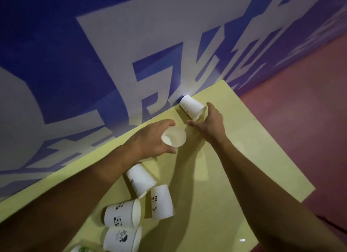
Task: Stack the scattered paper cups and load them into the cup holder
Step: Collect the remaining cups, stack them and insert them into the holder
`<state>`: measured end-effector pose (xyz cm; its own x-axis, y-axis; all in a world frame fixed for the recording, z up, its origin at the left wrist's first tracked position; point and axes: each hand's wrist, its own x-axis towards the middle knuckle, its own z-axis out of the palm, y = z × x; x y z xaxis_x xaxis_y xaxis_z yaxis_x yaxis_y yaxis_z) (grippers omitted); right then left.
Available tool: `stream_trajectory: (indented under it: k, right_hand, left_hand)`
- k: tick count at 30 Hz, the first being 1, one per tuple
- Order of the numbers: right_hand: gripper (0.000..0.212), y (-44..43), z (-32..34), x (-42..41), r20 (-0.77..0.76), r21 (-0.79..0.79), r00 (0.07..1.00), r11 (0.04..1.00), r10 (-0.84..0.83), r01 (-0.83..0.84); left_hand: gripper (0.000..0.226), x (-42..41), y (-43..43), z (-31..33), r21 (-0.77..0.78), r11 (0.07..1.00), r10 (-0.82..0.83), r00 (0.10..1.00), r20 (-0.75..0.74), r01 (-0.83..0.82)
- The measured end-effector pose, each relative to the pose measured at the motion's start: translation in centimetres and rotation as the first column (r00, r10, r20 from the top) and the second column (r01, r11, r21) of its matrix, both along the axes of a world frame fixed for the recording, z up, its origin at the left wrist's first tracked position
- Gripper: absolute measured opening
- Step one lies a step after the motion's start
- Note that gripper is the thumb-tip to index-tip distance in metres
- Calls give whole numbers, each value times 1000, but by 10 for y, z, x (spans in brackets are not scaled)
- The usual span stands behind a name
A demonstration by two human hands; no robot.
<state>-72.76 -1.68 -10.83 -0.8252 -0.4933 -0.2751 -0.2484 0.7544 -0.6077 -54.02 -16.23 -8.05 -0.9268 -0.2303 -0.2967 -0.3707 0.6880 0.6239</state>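
Gathering is at an early stage, as far as can be judged. The left hand (152,139) grips one cup (173,137) upright above the yellow table (244,158), mouth open upward. The right hand (210,124) is curled round the mouth end of a second cup (191,106), which lies on its side at the far table edge beside the wall (93,64). Nearer the person, four loose cups (162,202) lie tipped over and unstacked. No cup holder can be identified. Nesting all six and loading them appears outstanding.
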Motion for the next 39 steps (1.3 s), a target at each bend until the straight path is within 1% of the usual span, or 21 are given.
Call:
stream_trajectory:
  k: [1,2,4,7,9,12,14,17,20,25,30,33,37,39]
  right_hand:
    - [107,-4,-7,-4,6,19,1000,1000,-6,6]
    - [106,-6,-14,-6,9,28,1000,999,-19,18]
    - [98,-10,-23,-8,9,15,999,999,-33,33]
    - [82,-10,-25,-8,7,-46,999,998,-45,46]
    - [78,-4,-20,-2,-16,-108,999,994,-37,35]
    - [80,14,-3,17,-81,-213,996,977,-20,2]
    - [79,26,12,33,-123,-251,992,968,-2,-29]
    - [87,40,36,61,-176,-243,983,966,41,-84]
    - [91,47,61,91,-213,-232,972,962,96,-146]
    - [87,36,99,160,-225,-286,953,921,202,-263]
    - [82,15,120,256,-202,-358,928,858,313,-367]
    - [78,-4,127,329,-185,-377,905,823,383,-425]
    - [73,-34,131,445,-152,-412,870,771,468,-487]
    - [70,-49,129,499,-139,-421,850,746,509,-516]
  left_hand:
    - [75,-1,6,4,127,983,140,990,-26,-136]
    - [71,-1,11,6,220,950,243,968,-69,-222]
    - [65,-1,17,4,305,909,341,927,-155,-283]
    - [68,2,22,0,329,890,392,899,-195,-317]
    - [69,5,25,1,321,873,445,870,-212,-368]
    - [71,17,28,6,333,826,538,812,-227,-454]
    - [75,29,30,10,340,799,579,787,-215,-495]
    - [78,56,35,19,341,787,596,774,-212,-513]
    - [71,93,41,29,364,763,629,742,-230,-534]
    - [73,173,46,52,354,715,694,669,-265,-602]
    - [76,286,42,74,336,645,765,575,-292,-687]
    - [72,366,38,82,351,603,797,519,-309,-716]
    - [76,485,27,88,368,551,832,460,-310,-749]
    - [74,538,22,88,368,533,842,438,-314,-762]
